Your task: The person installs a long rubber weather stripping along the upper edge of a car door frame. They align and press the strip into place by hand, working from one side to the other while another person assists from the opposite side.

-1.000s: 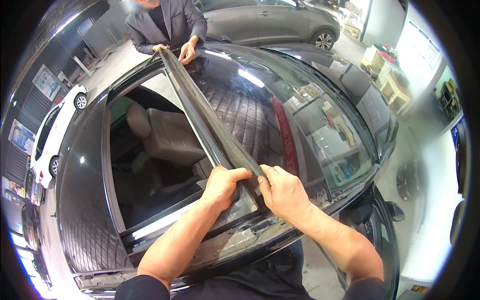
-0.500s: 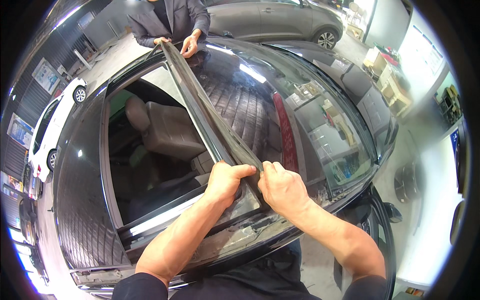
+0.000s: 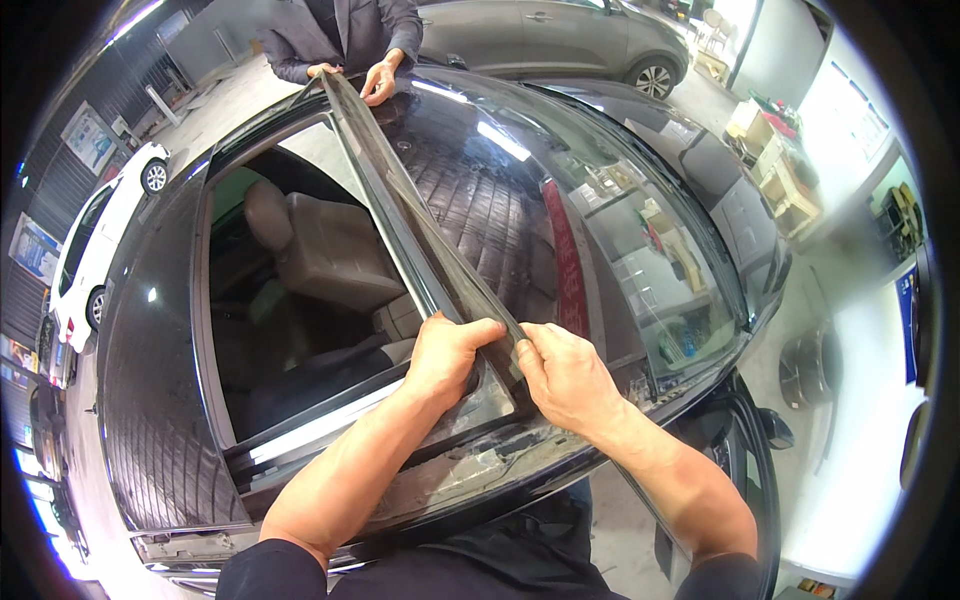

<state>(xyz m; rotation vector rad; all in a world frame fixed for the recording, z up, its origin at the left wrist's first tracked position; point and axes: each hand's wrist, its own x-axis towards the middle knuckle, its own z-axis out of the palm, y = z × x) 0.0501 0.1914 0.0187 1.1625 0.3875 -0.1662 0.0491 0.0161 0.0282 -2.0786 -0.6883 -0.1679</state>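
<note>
A long, dark glass-like panel (image 3: 405, 205) stands tilted across the black car's roof (image 3: 460, 215), along the front side of the roof opening (image 3: 300, 330). My left hand (image 3: 447, 360) is closed on the panel's near end, thumb laid over toward the right. On the other edge of the same end, my right hand (image 3: 570, 378) grips with curled fingers. The fingertips of both hands are partly hidden. Across the car, another person's hands (image 3: 378, 82) are at the panel's far end. A grey seat (image 3: 335, 250) shows through the opening.
In front of the roof opening lies the windshield (image 3: 670, 270), with a red strip (image 3: 567, 260) near its upper edge. An open car door (image 3: 735, 460) stands at my right. A grey car (image 3: 540, 40) is parked beyond, and a white car (image 3: 100, 235) at far left.
The scene has shifted slightly left in view. My right hand's fingers have settled a little lower around the panel edge. Both ends of the panel are still held.
</note>
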